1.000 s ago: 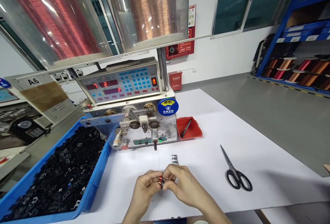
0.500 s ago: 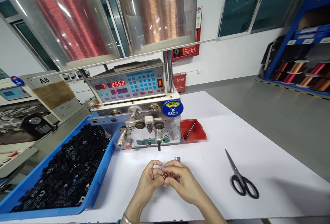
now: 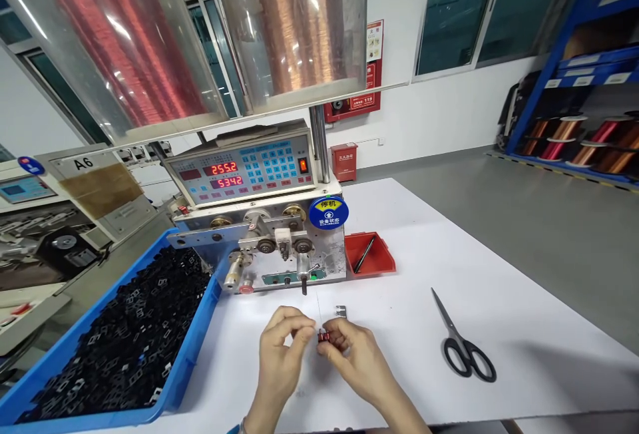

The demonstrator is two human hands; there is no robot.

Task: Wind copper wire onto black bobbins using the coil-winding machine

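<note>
My right hand [image 3: 352,354] pinches a small bobbin wound with red wire [image 3: 324,336] just above the white table. My left hand [image 3: 282,347] sits close beside it, fingers pinched together near the bobbin, perhaps on a thin wire that rises toward the winding machine [image 3: 264,221]. I cannot make out what the left fingers hold. A few small grey parts [image 3: 341,312] lie on the table just beyond my right hand.
A blue bin [image 3: 197,334] of black bobbins stands at the left. A red tray [image 3: 372,254] sits beside the machine. Black scissors [image 3: 462,344] lie at the right. Large copper wire spools [image 3: 299,21] hang above. Blue shelving [image 3: 579,108] with spools stands far right.
My left hand has drawn slightly away from the right, so the red bobbin shows more. The machine's display numbers have changed.
</note>
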